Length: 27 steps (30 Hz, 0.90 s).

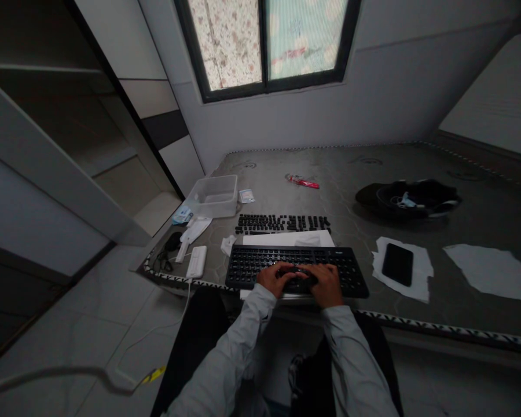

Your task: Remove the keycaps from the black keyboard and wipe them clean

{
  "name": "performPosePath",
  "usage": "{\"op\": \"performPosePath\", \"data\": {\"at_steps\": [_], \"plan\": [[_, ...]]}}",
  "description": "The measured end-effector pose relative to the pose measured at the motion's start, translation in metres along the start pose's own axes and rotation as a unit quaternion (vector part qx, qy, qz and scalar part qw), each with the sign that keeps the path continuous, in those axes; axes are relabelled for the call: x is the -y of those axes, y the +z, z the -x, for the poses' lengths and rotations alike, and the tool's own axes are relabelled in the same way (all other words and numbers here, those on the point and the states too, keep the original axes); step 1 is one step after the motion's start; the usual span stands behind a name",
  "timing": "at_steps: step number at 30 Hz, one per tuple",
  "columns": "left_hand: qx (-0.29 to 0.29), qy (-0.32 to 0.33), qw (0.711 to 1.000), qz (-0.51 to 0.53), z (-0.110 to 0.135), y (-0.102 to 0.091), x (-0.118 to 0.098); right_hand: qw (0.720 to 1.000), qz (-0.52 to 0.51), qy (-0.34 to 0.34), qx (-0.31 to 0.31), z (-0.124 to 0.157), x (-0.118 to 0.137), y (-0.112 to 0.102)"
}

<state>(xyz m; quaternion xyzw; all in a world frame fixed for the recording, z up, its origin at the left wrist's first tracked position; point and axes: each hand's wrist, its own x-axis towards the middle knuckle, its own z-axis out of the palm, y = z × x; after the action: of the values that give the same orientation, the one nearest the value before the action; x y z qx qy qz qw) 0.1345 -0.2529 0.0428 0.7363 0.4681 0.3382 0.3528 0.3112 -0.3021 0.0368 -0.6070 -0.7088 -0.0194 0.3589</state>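
A black keyboard frame (260,262) with its keycaps off lies at the near edge of a grey mattress (373,168). Both my hands rest on its lower middle, side by side. My left hand (275,279) has its fingers curled down onto a dark piece, maybe a keycap or long key, between the hands. My right hand (327,284) is curled on the same spot. What the fingers hold is too dark to name. Rows of loose black keycaps (282,223) lie just beyond the keyboard, behind a white sheet of paper (286,238).
A clear plastic tub (212,196) stands at the left. A white power adapter (197,262) with cable lies near the left edge. A black phone (397,263) rests on torn paper at the right, a black cap (408,200) beyond it. A red wrapper (303,182) lies farther back.
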Motion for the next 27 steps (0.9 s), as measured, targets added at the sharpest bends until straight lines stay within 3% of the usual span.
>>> {"op": "performPosePath", "data": {"at_steps": [8, 13, 18, 22, 27], "plan": [[-0.038, -0.039, 0.998, 0.034, -0.006, -0.001, -0.002, 1.000, 0.006, 0.021, -0.014, 0.000, 0.001, -0.003], [-0.088, -0.071, 0.993, 0.038, -0.011, -0.010, -0.005, 0.980, 0.053, 0.152, -0.114, 0.001, -0.007, -0.010], [-0.153, -0.077, 0.985, -0.010, -0.024, -0.038, -0.012, 0.952, 0.087, 0.244, -0.162, 0.007, -0.024, -0.019], [-0.141, -0.061, 0.987, -0.039, -0.068, -0.063, -0.012, 0.940, 0.096, 0.281, -0.165, 0.011, -0.031, -0.024], [-0.064, -0.083, 0.990, -0.091, -0.163, -0.068, 0.006, 0.944, 0.101, 0.274, -0.157, 0.010, -0.029, -0.026]]}}
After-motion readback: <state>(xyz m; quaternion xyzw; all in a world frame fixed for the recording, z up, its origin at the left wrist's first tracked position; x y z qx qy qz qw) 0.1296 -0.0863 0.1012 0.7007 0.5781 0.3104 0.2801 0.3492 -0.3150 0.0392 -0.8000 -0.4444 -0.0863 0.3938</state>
